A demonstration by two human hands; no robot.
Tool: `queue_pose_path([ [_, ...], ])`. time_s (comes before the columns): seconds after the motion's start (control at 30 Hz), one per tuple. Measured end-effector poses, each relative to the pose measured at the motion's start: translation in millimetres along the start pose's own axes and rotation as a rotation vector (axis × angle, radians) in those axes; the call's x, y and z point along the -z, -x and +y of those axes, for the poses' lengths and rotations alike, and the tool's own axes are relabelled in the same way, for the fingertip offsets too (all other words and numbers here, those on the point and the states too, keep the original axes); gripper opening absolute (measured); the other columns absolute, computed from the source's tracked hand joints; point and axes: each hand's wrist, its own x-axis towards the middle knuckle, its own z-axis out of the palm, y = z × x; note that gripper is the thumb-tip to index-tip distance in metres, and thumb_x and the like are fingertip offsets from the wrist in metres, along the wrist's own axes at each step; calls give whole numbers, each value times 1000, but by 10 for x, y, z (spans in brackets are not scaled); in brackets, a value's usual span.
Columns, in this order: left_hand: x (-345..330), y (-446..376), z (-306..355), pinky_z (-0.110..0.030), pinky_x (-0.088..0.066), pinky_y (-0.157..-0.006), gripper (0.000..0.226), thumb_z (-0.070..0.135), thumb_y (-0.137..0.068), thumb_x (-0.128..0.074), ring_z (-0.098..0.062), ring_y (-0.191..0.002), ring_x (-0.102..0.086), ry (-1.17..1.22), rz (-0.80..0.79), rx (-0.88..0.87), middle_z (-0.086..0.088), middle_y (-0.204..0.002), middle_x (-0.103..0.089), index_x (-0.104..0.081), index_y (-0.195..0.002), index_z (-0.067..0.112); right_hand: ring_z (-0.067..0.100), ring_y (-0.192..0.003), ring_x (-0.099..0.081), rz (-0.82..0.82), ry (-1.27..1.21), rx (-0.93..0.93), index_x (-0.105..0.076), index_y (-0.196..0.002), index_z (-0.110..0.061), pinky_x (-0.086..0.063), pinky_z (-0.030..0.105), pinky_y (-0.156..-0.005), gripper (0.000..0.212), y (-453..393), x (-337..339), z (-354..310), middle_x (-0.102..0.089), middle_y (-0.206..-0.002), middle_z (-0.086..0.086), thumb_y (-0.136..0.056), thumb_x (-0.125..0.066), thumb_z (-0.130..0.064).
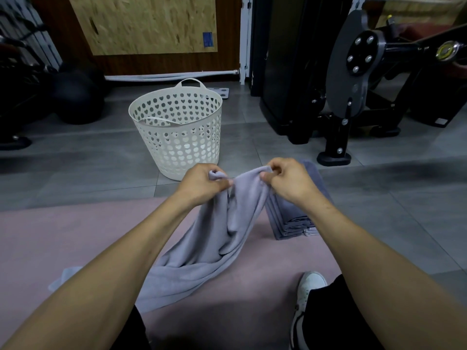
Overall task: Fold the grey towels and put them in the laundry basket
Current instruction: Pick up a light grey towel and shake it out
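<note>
Two hands work one edge of a loose grey towel [214,238]. The left hand [202,184] pinches a bunched corner of it, and the right hand [290,183] pinches the same edge just beside, thumb against curled fingers, with only a short span of cloth between them. Taking the laundry basket [177,127] as the landmark: both hands hover just on the near side of its base, and the towel hangs from them toward the person, its long axis trailing down and to the near left across the pink mat [75,236]. A stack of folded towels [290,218] sits to the basket's near right, under the right wrist. I'd judge the next move is spreading the hands apart along that edge to open the cloth flat; the basket, straight ahead, is roughly as near to either hand.
</note>
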Motion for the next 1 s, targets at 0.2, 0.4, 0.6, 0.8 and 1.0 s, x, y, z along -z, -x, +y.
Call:
queue_pose_path([
  [0.2, 14, -64, -164, -35, -57, -69, 8, 3, -93, -58, -15, -53, -64, 211, 90, 201, -7, -61, -65, -57, -86, 8, 25, -70, -70, 19, -275, -228, -45, -81, -12, -59, 35, -58, 18, -9, -53, 16, -65, -79, 15, -98, -48, -10],
  [0.4, 561, -59, 46, -39, -53, -80, 23, 1, -91, -60, -18, -74, -61, 294, 292, 8, -3, -72, -64, -59, -75, 17, 25, -86, -67, 217, -353, -99, -53, -78, -23, -55, 50, -81, 10, -103, 171, -370, -68, -85, 7, -88, -55, -23],
  [0.6, 1483, -112, 1108, -38, -49, -72, 13, 15, -90, -57, -19, -75, -60, 116, 521, -354, 2, -77, -63, -57, -80, 24, 9, -72, -57, 373, -388, 215, -58, -80, -16, -45, 23, -65, 11, -190, 694, -1563, -62, -77, -4, -91, -60, -16],
  [0.8, 2145, 279, 2076, -22, -43, -64, 13, 14, -96, -56, -5, -67, -51, 182, 793, -582, 4, -73, -58, -56, -83, 17, 2, -75, -59, 431, -429, 481, -59, -82, -17, -45, 14, -64, 10, 13, 1247, -2637, -64, -79, -11, -91, -61, -19],
  [1.0, 2432, 573, 2533, -16, -39, -59, 11, 9, -94, -56, -5, -66, -51, 73, 766, -553, -1, -74, -59, -57, -84, 9, 4, -79, -54, 409, -272, 497, -58, -78, -15, -39, 10, -57, 14, 280, 1578, -3203, -63, -83, -6, -92, -59, -18],
])
